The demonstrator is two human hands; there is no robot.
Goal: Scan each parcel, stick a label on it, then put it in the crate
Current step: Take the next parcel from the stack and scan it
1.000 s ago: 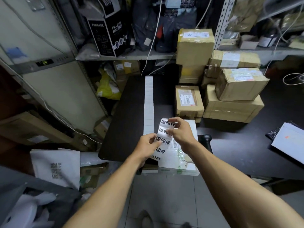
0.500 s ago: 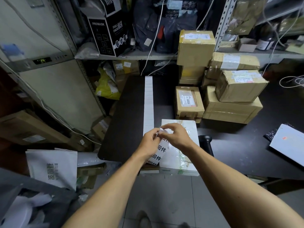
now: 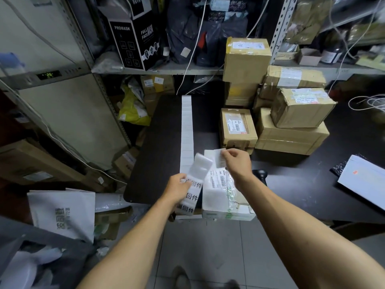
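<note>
My left hand [image 3: 179, 185] grips the strip of printed return labels [image 3: 192, 189], holding it steady at the table edge just beside the white parcel [image 3: 224, 197]. My right hand [image 3: 236, 163] pinches a single peeled label [image 3: 219, 159] by its corner above the parcel's far end, I think to keep the sticky face off my skin until I press it down. The parcel lies flat at the near edge of the black table [image 3: 158, 142]; the handheld scanner [image 3: 259, 174] stands just beside it.
</note>
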